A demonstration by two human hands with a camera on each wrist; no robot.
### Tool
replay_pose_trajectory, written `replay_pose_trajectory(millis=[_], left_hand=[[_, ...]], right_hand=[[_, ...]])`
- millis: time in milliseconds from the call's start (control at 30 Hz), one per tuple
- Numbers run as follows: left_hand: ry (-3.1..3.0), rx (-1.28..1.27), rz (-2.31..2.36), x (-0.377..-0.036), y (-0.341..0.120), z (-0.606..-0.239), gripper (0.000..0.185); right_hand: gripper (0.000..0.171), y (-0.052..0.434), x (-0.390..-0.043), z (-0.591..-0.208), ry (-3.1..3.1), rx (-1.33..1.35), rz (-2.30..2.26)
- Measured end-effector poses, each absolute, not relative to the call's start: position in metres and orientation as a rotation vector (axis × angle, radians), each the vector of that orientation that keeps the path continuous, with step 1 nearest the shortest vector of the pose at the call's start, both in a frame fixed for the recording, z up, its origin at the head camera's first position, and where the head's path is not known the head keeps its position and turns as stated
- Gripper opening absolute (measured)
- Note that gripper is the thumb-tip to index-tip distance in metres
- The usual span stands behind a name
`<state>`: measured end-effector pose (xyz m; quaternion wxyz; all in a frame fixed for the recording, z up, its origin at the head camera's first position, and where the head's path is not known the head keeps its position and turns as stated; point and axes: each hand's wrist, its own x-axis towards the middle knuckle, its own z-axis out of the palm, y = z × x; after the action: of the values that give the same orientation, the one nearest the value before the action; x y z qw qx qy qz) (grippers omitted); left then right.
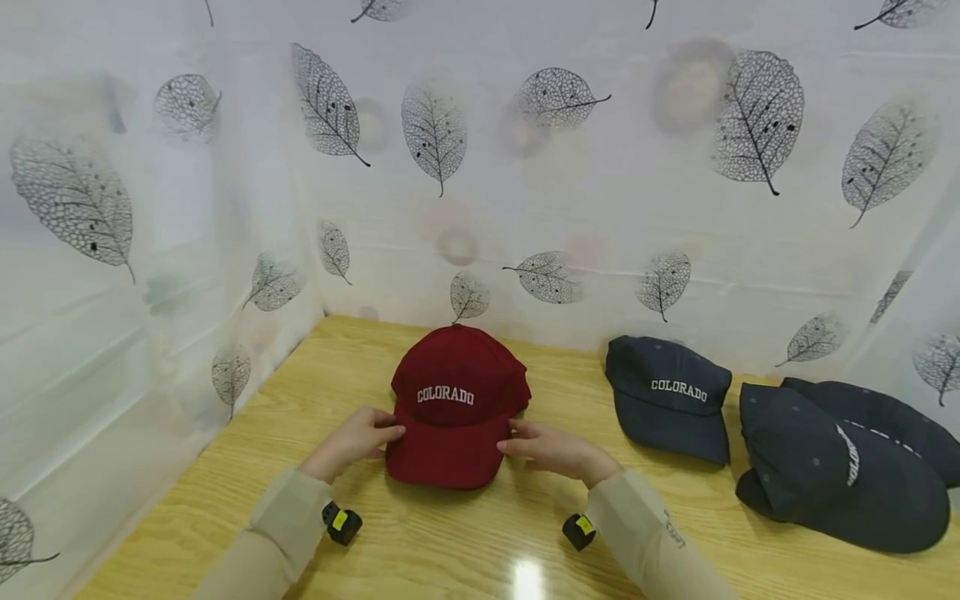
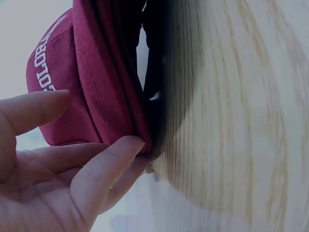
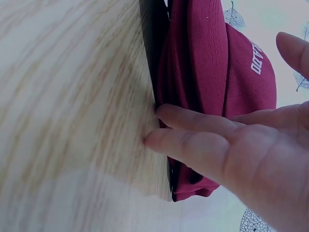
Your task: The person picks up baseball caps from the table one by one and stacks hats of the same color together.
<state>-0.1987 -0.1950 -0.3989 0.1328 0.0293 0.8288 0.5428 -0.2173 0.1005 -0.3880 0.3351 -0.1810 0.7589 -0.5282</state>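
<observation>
Toward the back edge of the wooden table [image 1: 420,542], the maroon cap [image 1: 456,408] sits crown up, brim nearest the person; judged light and soft, stiffer at the brim, best taken there; left hand [image 1: 358,440] and right hand [image 1: 551,450] flank it, relaxed fingertips [image 2: 128,145] touching the brim's side edges; navy caps [image 1: 667,396] lie rightward.

Bright, even light is filling the head view; an overhead lamp is throwing a white glare spot on the table [image 1: 528,578] at six o'clock. Soft shadows are lying under the caps. The edges are bowing with wide-angle distortion. Both wrist views are looking dimmer, with wood grain smearing into blur.
</observation>
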Motion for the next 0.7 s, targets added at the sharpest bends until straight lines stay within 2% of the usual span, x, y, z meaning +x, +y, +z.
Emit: replay_pose_trajectory(millis=[133, 333, 400, 567, 700], left_hand=[[2.556, 0.153, 1.435, -0.197, -0.193, -0.397, 0.03], [3.024, 0.38, 0.914, -0.174, -0.163, -0.379, 0.024], [3.073, 0.452, 0.864, -0.166, -0.152, -0.37, 0.03], [3.122, 0.704, 0.852, -0.16, -0.13, -0.357, 0.028], [3.13, 0.778, 0.829, -0.161, -0.116, -0.355, 0.03]], right_hand=[[0.069, 0.103, -0.216, -0.387, 2.071, -0.565, -1.314], [0.057, 0.117, -0.203, -0.377, 2.402, -0.795, -1.125], [0.053, 0.122, -0.199, -0.371, 2.482, -0.851, -1.115], [0.039, 0.134, -0.194, -0.364, 2.671, -0.901, -1.126], [0.03, 0.142, -0.19, -0.364, 2.789, -0.917, -1.099]])
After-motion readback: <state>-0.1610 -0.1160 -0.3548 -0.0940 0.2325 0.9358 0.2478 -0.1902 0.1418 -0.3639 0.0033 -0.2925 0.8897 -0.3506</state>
